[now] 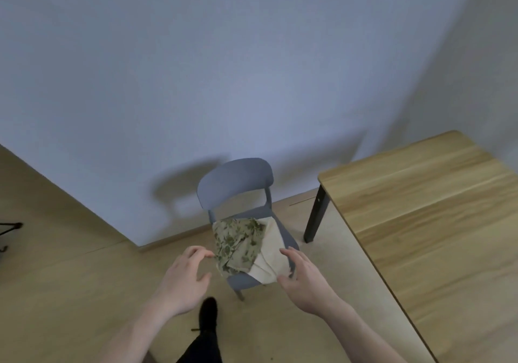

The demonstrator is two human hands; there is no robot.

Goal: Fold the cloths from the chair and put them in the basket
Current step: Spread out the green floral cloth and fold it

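Well, a pale wooden floor (70, 278) meets a plain white wall (252, 68), and a wooden table (434, 208) stands to the right. Between them sits a grey chair (235, 180) with two cloths on its seat: a leafy green cloth (238, 242) and a cream cloth (270, 259) beside it. The left hand (186, 275) hovers spread and empty; the right hand (304, 275), fingers apart, seems to touch the cream cloth's edge.

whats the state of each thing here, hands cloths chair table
left hand: open, fingers spread, holding nothing
right hand: open, at the cream cloth's edge
patterned cloth: unfolded, crumpled on the seat
cream cloth: unfolded, draped over the seat front
chair: upright by the wall
table: upright
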